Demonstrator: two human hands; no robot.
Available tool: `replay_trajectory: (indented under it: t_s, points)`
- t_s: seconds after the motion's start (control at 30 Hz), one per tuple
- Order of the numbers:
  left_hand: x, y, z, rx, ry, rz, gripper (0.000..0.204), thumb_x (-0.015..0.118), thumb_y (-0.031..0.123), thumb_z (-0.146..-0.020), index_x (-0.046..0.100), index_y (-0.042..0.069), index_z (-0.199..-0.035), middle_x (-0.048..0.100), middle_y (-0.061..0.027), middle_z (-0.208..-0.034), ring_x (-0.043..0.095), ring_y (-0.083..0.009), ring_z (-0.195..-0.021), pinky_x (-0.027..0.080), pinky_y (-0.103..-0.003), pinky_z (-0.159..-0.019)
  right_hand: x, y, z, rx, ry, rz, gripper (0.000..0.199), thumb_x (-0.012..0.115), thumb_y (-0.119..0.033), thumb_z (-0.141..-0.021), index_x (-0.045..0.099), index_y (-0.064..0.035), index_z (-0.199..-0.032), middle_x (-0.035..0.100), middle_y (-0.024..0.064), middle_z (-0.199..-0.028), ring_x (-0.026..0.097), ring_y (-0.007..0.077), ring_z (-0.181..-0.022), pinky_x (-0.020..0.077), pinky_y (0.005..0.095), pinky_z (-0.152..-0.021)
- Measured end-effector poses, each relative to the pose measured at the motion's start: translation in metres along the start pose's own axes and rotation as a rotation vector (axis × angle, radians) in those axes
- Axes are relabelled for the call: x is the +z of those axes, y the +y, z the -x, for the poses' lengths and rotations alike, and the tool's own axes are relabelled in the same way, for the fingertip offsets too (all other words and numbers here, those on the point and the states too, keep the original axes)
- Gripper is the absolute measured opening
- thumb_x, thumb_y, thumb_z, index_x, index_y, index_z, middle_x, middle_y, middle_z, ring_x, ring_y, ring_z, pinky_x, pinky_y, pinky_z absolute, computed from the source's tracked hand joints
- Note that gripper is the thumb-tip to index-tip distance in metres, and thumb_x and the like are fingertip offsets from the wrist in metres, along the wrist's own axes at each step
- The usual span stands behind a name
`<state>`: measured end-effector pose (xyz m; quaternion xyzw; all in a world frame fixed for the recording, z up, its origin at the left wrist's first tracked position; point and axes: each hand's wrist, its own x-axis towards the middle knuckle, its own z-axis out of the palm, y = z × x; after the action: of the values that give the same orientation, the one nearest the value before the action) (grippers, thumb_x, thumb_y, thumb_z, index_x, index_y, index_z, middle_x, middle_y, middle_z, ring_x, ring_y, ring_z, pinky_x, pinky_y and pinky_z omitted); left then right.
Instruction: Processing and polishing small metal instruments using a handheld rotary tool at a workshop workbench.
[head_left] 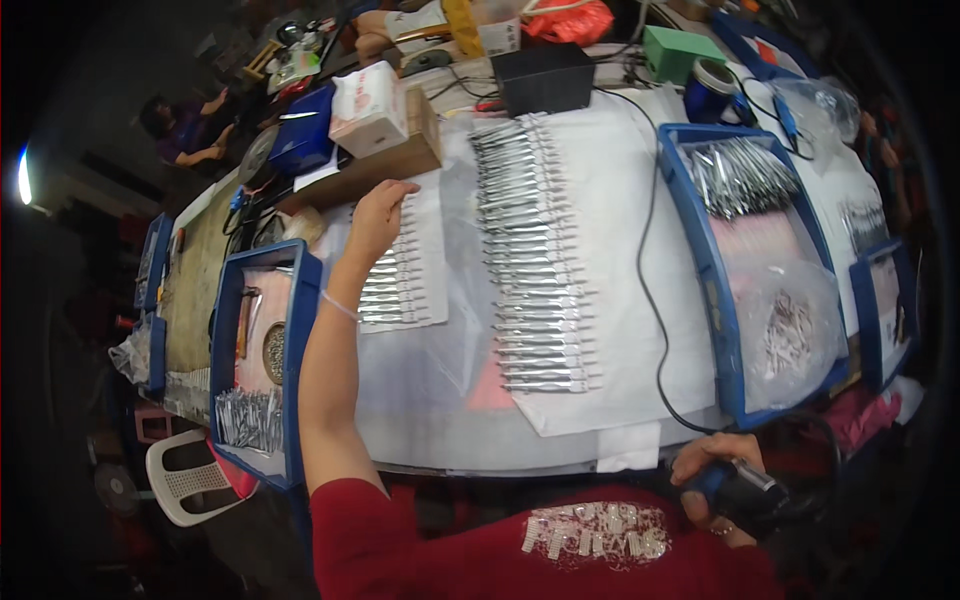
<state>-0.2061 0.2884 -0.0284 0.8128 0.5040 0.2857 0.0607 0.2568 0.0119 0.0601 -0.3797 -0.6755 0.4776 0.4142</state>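
My left hand (pixel 378 222) reaches over a short row of slim silver metal pieces (pixel 393 287) lying on a white sheet. Its fingers are bent together at the row's far end, beside a brown box; what they hold, if anything, is hidden. At the near right, my right hand (pixel 722 462) is wrapped round a black-and-blue hand tool (pixel 745 492), held off the table's front edge. A long row of similar silver pieces (pixel 535 290) lies side by side on a white cloth (pixel 625 300) in the middle, thin ends pointing right.
Blue trays stand left (pixel 305 350) and right (pixel 715 300), holding metal parts. A black cable (pixel 640 270) crosses the cloth. Behind are a white carton (pixel 368 108), the brown box (pixel 423 135), a black box (pixel 543 78) and a blue jar (pixel 708 95). Another person (pixel 185 135) sits far left.
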Motion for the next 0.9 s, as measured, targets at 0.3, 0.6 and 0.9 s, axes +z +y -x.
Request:
replay_trajectory:
  t_s: [0.3,0.6,0.9]
  points:
    - [0.085,0.104,-0.018,0.188,-0.187,0.095,0.021,0.064,0.007,-0.077,0.059,0.003,-0.098,0.061,-0.0152,-0.092,0.057,-0.035,-0.087,0.045,-0.042,-0.076,0.003,0.006,0.015,-0.225,0.01,0.108,0.05,0.08,-0.011,-0.07,0.051,-0.0007,-0.11,0.066,0.008,-0.077,0.066,0.018,-0.071,0.0521,0.0299,-0.066]
    - [0.104,0.111,-0.034,0.14,-0.164,0.201,0.024,0.069,0.007,-0.075,0.058,0.002,-0.095,0.056,-0.0133,-0.085,0.057,-0.0296,-0.078,0.046,-0.036,-0.07,0.003,0.005,0.043,-0.156,0.242,-0.01,0.045,0.08,-0.009,-0.069,0.057,-0.0006,-0.106,0.065,0.0049,-0.073,0.065,0.0151,-0.062,0.0506,0.0264,-0.055]
    - [0.111,0.114,-0.045,0.146,-0.212,0.214,0.021,0.068,0.003,-0.075,0.057,0.001,-0.093,0.057,-0.0126,-0.086,0.058,-0.0269,-0.079,0.047,-0.034,-0.07,0.002,0.009,0.04,-0.175,0.292,-0.05,0.043,0.081,-0.011,-0.07,0.058,-0.001,-0.105,0.064,0.0054,-0.075,0.063,0.014,-0.063,0.0472,0.0249,-0.055]
